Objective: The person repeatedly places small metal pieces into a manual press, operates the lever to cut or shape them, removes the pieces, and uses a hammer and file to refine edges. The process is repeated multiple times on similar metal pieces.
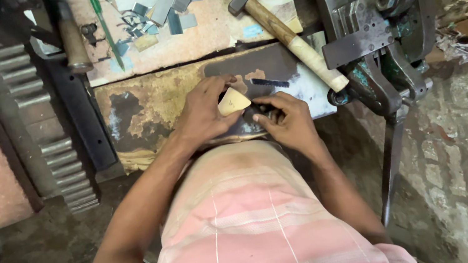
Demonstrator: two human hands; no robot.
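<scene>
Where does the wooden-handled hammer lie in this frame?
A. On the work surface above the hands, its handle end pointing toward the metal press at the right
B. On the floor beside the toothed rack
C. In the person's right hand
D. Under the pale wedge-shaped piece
A: the hammer rests free on the work surface, head up and to the left, handle end by the metal press; neither the left hand nor the right hand touches it.

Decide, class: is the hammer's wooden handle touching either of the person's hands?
Apart. The head view shows the hammer lying on the bench beyond the right hand and left hand, with bare plate visible between handle and fingers.
</scene>
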